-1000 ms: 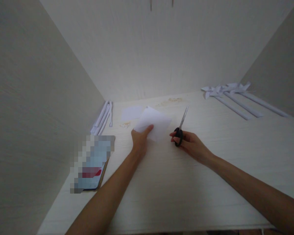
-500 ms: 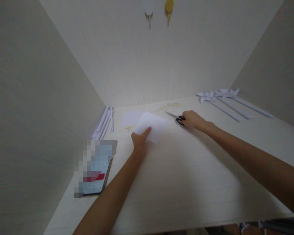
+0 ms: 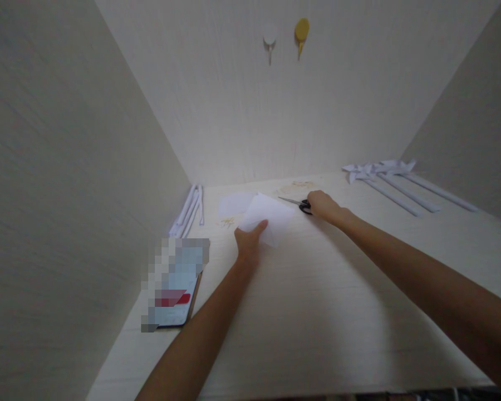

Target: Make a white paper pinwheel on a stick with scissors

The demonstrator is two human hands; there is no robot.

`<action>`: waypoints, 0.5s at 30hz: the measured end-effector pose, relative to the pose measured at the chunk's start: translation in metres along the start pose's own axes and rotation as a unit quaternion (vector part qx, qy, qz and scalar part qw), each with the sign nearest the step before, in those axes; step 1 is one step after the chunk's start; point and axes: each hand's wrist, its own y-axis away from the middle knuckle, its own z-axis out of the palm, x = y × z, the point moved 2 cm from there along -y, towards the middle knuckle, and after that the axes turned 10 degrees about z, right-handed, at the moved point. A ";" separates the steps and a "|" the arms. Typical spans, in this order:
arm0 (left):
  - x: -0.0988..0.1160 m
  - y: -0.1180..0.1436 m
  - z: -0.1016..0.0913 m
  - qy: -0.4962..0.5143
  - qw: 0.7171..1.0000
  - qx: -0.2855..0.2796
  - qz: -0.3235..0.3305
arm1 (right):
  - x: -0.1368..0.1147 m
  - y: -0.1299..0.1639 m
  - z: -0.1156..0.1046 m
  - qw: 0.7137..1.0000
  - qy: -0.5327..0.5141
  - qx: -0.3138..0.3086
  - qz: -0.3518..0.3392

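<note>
Left fingers: the thumb and fingers of the left hand [image 3: 249, 245] are pinched together on the near edge of a white paper sheet [image 3: 268, 218]; the thumb is seen on top of the sheet.
Right fingers: the fingers of the right hand [image 3: 323, 205] are curled over the black handles of the scissors [image 3: 297, 203]; whether they are clamped on the handles or only laid on them cannot be told.
Paper sheet: it is held tilted just above the table [image 3: 317, 312], at its far middle part, between the two hands.
Scissors: they are laid flat on the table just beyond the sheet, with the blades pointed to the left and seen closed.
Second paper: a smaller white paper piece [image 3: 234, 204] is seen flat on the table behind the held sheet, partly covered by it.
Scraps: a small patch of pale scraps [image 3: 227, 223] is seen beside the left hand, near the smaller piece.
Left corner: a bundle of rolled paper sticks [image 3: 189, 210] is laid against the left wall.
Right side: paper pinwheels [image 3: 394, 177] on long sticks are laid well apart from the hands.
Phone: a phone [image 3: 174, 285] with a blurred screen is laid near the left forearm.
Back wall: a white hook [image 3: 269, 37] and a yellow hook [image 3: 301, 31] are fixed side by side.
</note>
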 end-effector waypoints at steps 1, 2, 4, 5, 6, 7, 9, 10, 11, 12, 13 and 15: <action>0.000 0.001 0.000 0.000 1.000 -0.001 0.000 | -0.001 0.001 -0.001 1.000 -0.018 0.008 0.002; 0.001 0.001 0.001 0.001 1.000 -0.001 0.000 | -0.002 0.003 -0.002 0.999 -0.039 0.017 0.005; 0.002 0.003 0.001 0.008 1.000 0.003 -0.002 | -0.006 0.009 -0.005 0.995 -0.088 0.042 0.013; 0.003 0.005 0.002 0.012 1.000 0.005 -0.005 | -0.009 0.014 -0.006 0.992 -0.111 0.055 0.015; 0.003 0.006 0.002 0.018 1.000 0.006 -0.010 | -0.011 0.020 -0.006 0.986 -0.149 0.065 0.020; 0.003 0.007 0.003 0.025 1.000 0.002 -0.016 | -0.014 0.029 -0.005 0.980 -0.185 0.066 0.023; 0.003 0.009 0.004 0.030 0.999 -0.011 -0.025 | -0.018 0.049 0.000 0.910 -0.411 0.033 0.047; 0.003 0.011 0.005 0.027 0.999 -0.018 -0.027 | -0.019 0.061 0.004 0.832 -0.551 -0.012 0.062; 0.003 0.012 0.006 0.022 0.999 -0.024 -0.027 | -0.021 0.072 0.009 0.762 -0.641 -0.055 0.073; 0.003 0.014 0.007 0.015 0.999 -0.032 -0.024 | -0.023 0.082 0.013 0.708 -0.695 -0.096 0.081; 0.004 0.016 0.007 0.007 0.999 -0.041 -0.020 | -0.025 0.091 0.017 0.669 -0.729 -0.119 0.085; 0.005 0.020 0.009 -0.009 0.998 -0.058 -0.012 | -0.027 0.102 0.022 0.635 -0.756 -0.132 0.084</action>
